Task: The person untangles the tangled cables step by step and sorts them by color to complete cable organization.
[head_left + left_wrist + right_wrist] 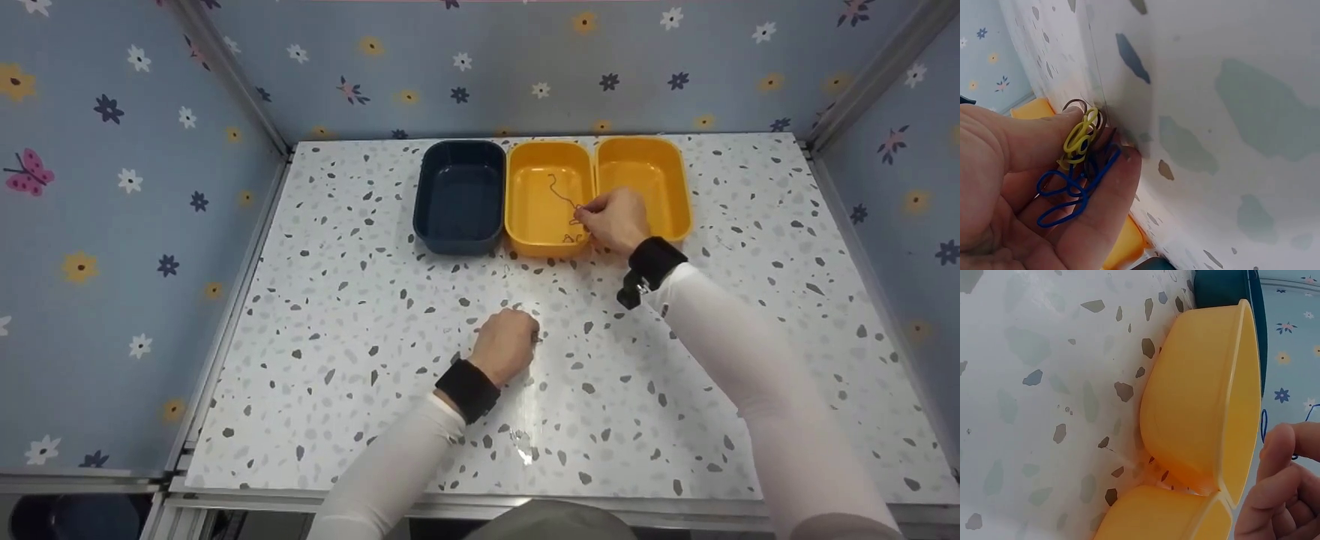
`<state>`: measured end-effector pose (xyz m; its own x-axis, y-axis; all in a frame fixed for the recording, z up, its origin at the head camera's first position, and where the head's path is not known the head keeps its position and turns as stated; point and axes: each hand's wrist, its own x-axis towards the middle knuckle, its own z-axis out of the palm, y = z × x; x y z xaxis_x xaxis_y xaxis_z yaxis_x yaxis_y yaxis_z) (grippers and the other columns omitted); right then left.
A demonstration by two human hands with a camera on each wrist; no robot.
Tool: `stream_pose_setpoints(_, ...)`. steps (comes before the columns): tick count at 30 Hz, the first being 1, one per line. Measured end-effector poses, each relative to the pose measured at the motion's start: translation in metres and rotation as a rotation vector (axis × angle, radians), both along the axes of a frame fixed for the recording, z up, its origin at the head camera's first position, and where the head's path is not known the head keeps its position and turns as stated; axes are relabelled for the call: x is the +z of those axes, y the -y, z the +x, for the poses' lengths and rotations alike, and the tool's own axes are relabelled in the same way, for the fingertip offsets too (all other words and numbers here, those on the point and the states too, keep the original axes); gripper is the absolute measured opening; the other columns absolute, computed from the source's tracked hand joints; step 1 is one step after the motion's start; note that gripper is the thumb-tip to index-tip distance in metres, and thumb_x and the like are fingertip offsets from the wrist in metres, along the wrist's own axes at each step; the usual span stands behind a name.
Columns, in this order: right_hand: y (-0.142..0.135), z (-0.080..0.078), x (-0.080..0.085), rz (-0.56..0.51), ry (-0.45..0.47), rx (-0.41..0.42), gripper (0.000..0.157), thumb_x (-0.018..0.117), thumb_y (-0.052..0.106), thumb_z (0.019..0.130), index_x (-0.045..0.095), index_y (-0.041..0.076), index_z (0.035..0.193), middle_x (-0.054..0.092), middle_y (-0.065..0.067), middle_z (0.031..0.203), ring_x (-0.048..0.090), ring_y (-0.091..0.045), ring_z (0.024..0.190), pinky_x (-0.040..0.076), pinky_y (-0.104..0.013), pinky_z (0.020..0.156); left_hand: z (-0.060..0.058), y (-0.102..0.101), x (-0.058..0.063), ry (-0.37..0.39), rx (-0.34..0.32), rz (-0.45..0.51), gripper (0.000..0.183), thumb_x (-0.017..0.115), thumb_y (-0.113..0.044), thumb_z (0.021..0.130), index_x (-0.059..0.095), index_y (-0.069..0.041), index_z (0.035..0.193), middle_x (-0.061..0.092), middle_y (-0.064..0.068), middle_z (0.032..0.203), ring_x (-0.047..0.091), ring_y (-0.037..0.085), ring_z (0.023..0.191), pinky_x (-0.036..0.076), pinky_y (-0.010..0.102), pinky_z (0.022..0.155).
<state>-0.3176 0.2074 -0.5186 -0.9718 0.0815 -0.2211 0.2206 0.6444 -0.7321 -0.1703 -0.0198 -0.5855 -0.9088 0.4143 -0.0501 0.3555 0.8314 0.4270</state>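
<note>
My left hand (504, 345) is low over the middle of the table, in front of the bins. In the left wrist view its thumb and fingers pinch a bunch of thin looped wires, yellow (1080, 135), blue (1067, 194) and brown. Farther back, my right hand (619, 221) reaches over the wall between the two yellow bins. Thumb and index finger pinch a thin blue wire (1264, 424), whose wavy end (561, 195) extends over the middle yellow bin (531, 202). Small looped pieces (572, 238) show near that bin's front.
A dark blue bin (459, 199) stands left of the middle yellow bin, and another yellow bin (651, 169) adjoins it on the right. All three are near the back of the speckled table (337, 315). Flowered panels (525, 60) enclose the back and sides. A small clear scrap (523, 446) lies near the front edge.
</note>
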Motion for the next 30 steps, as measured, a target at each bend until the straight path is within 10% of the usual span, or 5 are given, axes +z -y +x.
stream_pose_setpoints(13, 0.005, -0.006, -0.019, 0.176, -0.024, 0.026, 0.033, 0.077, 0.029, 0.104, 0.084, 0.005, 0.124, 0.085, -0.018, 0.12, 0.072, -0.027, 0.104, 0.056, -0.031, 0.082, -0.001, 0.001, 0.001, 0.018, -0.001, -0.006, 0.024, 0.069, 0.004, 0.095, 0.088, -0.011, 0.096, 0.086, 0.008, 0.093, 0.083, 0.031, 0.088, 0.067, 0.043, 0.08)
stream_pose_setpoints(30, 0.0, 0.002, -0.02, 0.13, -0.096, 0.06, 0.028, 0.074, 0.022, 0.104, 0.084, 0.005, 0.124, 0.084, -0.019, 0.124, 0.072, -0.032, 0.115, 0.058, -0.047, 0.105, 0.0, 0.0, 0.002, 0.017, 0.012, -0.034, 0.021, 0.072, 0.001, 0.096, 0.088, -0.013, 0.097, 0.086, 0.007, 0.092, 0.082, 0.031, 0.086, 0.067, 0.042, 0.079)
